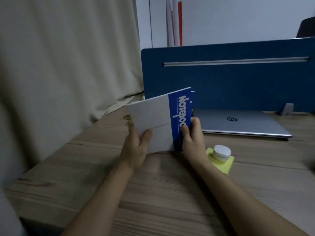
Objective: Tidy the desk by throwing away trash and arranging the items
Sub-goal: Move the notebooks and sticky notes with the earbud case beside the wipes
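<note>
left hand [136,147] and right hand [191,133] both grip upright notebooks [160,120] (blue spines) on desk [153,193].

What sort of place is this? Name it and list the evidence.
Probably an office workstation: a blue desk divider panel, a closed laptop on the wooden desk, and yellow sticky notes.

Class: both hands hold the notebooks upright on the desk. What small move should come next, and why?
Probably tap the notebooks on the desk to square them: the left hand and right hand grip them upright, and a second blue cover peeks out unevenly behind the first.
</note>
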The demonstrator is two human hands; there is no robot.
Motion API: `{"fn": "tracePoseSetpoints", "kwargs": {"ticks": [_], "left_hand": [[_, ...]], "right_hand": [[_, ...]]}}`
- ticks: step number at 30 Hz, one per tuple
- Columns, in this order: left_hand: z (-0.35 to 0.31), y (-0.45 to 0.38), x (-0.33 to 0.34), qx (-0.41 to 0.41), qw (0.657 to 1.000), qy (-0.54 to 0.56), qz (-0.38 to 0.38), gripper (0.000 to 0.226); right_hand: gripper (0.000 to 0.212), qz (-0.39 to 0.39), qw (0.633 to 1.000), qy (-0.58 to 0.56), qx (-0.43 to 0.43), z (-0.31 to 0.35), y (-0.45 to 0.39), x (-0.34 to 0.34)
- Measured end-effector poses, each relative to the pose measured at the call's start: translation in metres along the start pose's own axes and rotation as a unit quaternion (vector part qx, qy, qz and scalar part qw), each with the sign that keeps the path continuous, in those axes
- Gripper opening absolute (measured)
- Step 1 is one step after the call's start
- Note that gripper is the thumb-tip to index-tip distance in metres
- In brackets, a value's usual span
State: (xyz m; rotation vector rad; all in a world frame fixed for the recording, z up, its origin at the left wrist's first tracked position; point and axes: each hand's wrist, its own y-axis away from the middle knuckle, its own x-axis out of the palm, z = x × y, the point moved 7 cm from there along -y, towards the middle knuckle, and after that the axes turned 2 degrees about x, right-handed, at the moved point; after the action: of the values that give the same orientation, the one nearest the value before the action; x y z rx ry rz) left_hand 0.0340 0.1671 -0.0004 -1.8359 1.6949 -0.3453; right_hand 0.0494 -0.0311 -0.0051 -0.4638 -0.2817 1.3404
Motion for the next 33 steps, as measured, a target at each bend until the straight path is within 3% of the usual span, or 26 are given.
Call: {"fn": "tracePoseSetpoints", "kwargs": {"ticks": [3, 6, 13, 19, 24, 27, 29, 31, 33], "left_hand": [[0.038, 0.001, 0.007, -0.113, 0.983, -0.117, 0.085, 0.044], [0.058, 0.005, 0.006, -0.184, 0.946, -0.239, 0.118, 0.02], [0.063, 0.003, 0.011, -0.172, 0.946, -0.25, 0.117, 0.015], [0.067, -0.007, 0.025, -0.137, 0.924, -0.325, 0.146, 0.029], [0.067, -0.014, 0.033, -0.102, 0.902, -0.382, 0.171, 0.037], [0.07, -0.014, 0.036, -0.099, 0.896, -0.386, 0.193, 0.037], [0.072, -0.014, 0.036, -0.104, 0.894, -0.377, 0.217, 0.041], [0.073, -0.015, 0.036, -0.116, 0.891, -0.361, 0.251, 0.062], [0.076, -0.017, 0.035, -0.132, 0.893, -0.336, 0.269, 0.08]], "right_hand": [[0.015, 0.016, 0.997, -0.027, 0.069, -0.016, -0.003, 0.001], [0.029, 0.075, 0.985, 0.014, 0.155, -0.032, 0.001, 0.008], [0.044, 0.107, 0.962, 0.202, 0.152, -0.029, 0.008, -0.001], [0.059, 0.106, 0.93, 0.32, 0.146, -0.033, 0.006, -0.005], [0.034, 0.101, 0.9, 0.388, 0.173, -0.042, 0.005, -0.006], [0.046, 0.127, 0.862, 0.461, 0.167, -0.043, 0.003, -0.007], [0.069, 0.149, 0.84, 0.494, 0.167, -0.044, 0.003, -0.006], [0.088, 0.167, 0.826, 0.514, 0.161, -0.045, 0.002, -0.005], [0.088, 0.178, 0.813, 0.535, 0.149, -0.049, 0.0, -0.008]]}}
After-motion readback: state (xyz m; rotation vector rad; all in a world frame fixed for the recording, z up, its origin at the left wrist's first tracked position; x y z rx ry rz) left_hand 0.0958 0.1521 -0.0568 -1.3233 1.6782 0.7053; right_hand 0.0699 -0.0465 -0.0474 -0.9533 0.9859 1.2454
